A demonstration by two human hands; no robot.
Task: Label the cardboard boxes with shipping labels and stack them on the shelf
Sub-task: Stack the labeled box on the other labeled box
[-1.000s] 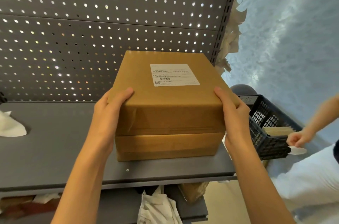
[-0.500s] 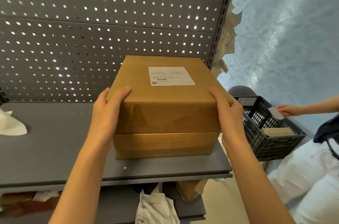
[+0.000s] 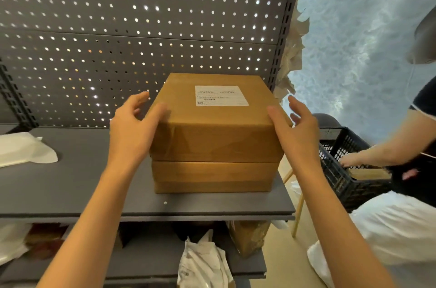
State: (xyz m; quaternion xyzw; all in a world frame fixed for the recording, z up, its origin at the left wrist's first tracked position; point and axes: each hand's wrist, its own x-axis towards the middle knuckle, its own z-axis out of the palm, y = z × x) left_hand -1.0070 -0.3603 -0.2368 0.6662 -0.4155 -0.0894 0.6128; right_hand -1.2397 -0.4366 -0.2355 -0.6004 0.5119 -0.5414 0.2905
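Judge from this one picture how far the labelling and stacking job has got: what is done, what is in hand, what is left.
Done: the labelled box carries its shipping label and sits on the lower box on the shelf. In hand: nothing; the left hand and right hand are spread at its sides. Left: no further boxes can be made out.

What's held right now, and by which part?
Nothing. The left hand and right hand are open with fingers spread beside the top cardboard box, not gripping it. It rests on the lower box on the shelf.
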